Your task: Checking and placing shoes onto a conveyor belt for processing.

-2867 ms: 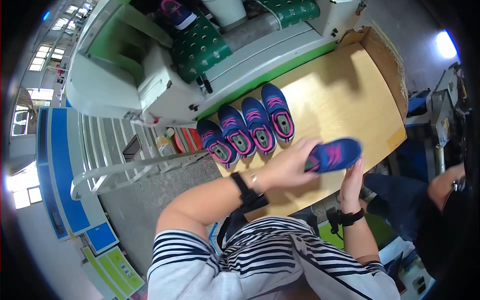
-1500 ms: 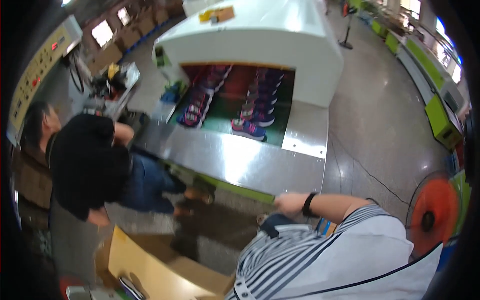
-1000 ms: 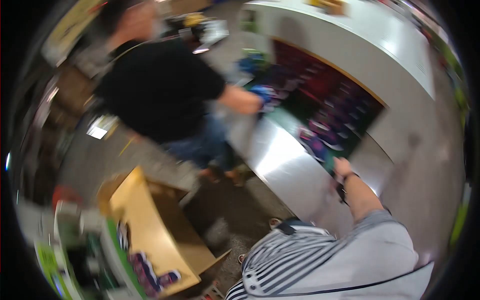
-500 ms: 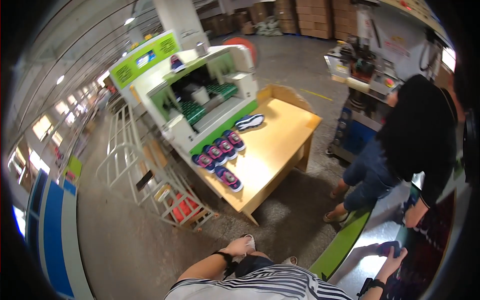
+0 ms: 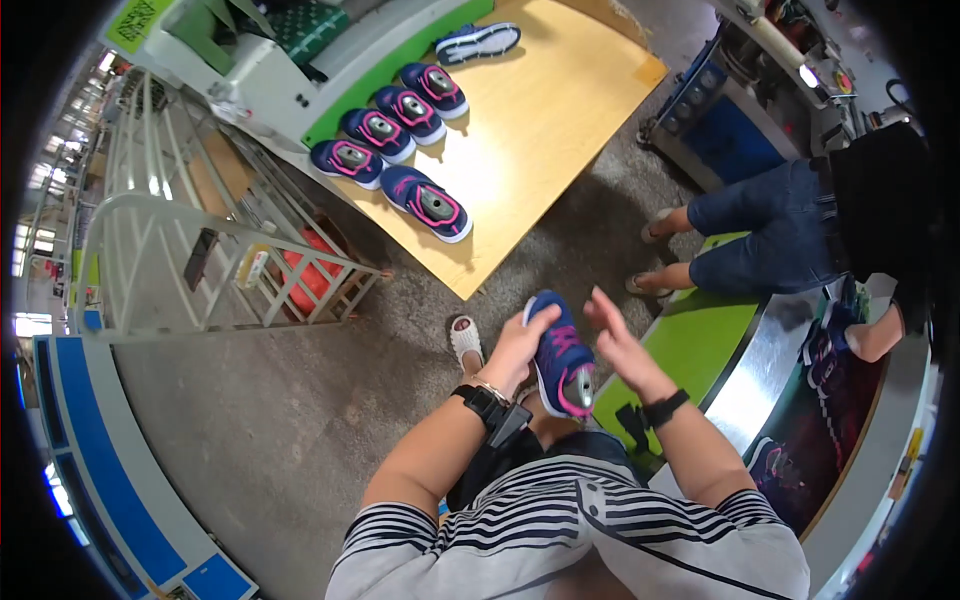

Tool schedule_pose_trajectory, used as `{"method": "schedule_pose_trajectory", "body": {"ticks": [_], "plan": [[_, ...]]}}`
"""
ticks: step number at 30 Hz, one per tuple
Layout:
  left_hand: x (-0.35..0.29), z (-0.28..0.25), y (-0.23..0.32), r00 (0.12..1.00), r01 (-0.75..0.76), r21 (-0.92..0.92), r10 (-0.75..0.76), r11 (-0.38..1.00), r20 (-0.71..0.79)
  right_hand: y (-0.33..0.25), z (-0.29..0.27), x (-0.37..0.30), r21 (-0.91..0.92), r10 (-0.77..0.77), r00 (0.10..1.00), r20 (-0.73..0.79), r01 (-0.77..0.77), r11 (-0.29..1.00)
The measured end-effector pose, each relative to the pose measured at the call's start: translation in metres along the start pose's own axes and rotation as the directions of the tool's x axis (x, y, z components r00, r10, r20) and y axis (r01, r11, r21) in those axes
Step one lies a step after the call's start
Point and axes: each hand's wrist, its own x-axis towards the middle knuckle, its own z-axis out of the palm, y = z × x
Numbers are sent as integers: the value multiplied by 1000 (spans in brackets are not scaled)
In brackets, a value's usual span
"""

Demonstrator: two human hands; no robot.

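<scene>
In front of my body, a navy sneaker [image 5: 558, 340] with pink laces and a white sole is held up, a grey last showing in its opening. My left hand [image 5: 516, 352] grips it along its left side, thumb over the toe area. My right hand [image 5: 622, 348] is just to the right of the shoe, fingers spread and apart from it. Beyond my hands, several matching sneakers [image 5: 432, 204] with lasts in them stand at the left side of a wooden table [image 5: 540, 130]. Another sneaker [image 5: 478, 43] lies on its side at the far end.
A white metal rack [image 5: 150, 215] with a red bundle [image 5: 308, 275] stands left of the table. On the right, a green-edged bench [image 5: 700, 345] adjoins a dark conveyor with sneakers [image 5: 770, 462]. A co-worker in black [image 5: 880, 200] reaches over it. A green-white machine [image 5: 225, 65] backs the table.
The sneaker has moved from my right hand, over the bench at right, to my left hand before my body. Both hands have come together, and the view has tilted down.
</scene>
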Motion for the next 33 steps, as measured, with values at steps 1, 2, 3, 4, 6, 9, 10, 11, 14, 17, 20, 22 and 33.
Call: {"method": "schedule_pose_trajectory", "body": {"ticks": [1, 2, 3, 4, 6, 9, 10, 11, 14, 17, 20, 22, 33], "plan": [[12, -10, -4, 994, -68, -94, 60, 993, -86, 12, 11, -11, 165, 98, 989, 108, -115, 980], [30, -16, -7, 996, -45, -101, 36, 994, -87, 17, 26, -14, 209, 94, 986, 138, -122, 970], [42, -22, -9, 991, -66, -149, 47, 987, -129, 27, 40, -17, 147, 142, 990, 27, -144, 979], [53, -27, -11, 983, -93, -195, 60, 976, -171, 36, 49, -15, 85, 176, 981, -86, -169, 982], [64, -26, -11, 975, -115, -191, 73, 975, -211, 45, 54, 6, 190, 249, 957, -146, -220, 957], [72, -28, -8, 954, -190, -145, 148, 971, -261, 45, 55, 20, 254, 309, 927, -212, -253, 933], [72, -30, -7, 956, -173, -141, 132, 975, -262, 41, 56, 22, 209, 298, 928, -225, -253, 945], [70, -30, -4, 958, -170, -156, 126, 973, -259, 35, 57, 24, 216, 312, 922, -227, -265, 940], [68, -30, 4, 966, -104, -196, 53, 975, -252, 23, 62, 30, 187, 296, 930, -218, -258, 948], [70, -43, 6, 987, 50, -172, -74, 984, -140, 8, 70, 31, -69, 144, 947, -286, -170, 983], [66, -33, 30, 987, 155, -293, -160, 943, 9, -21, 70, 37, -195, 160, 937, -310, -227, 954], [80, -41, 28, 974, 225, -319, -205, 921, 97, -25, 62, 44, -292, 130, 931, -341, -237, 926], [128, -30, -23, 924, 136, -686, 158, 715, 348, -90, -3, 93, -917, -33, 993, 114, 118, 382]]}}
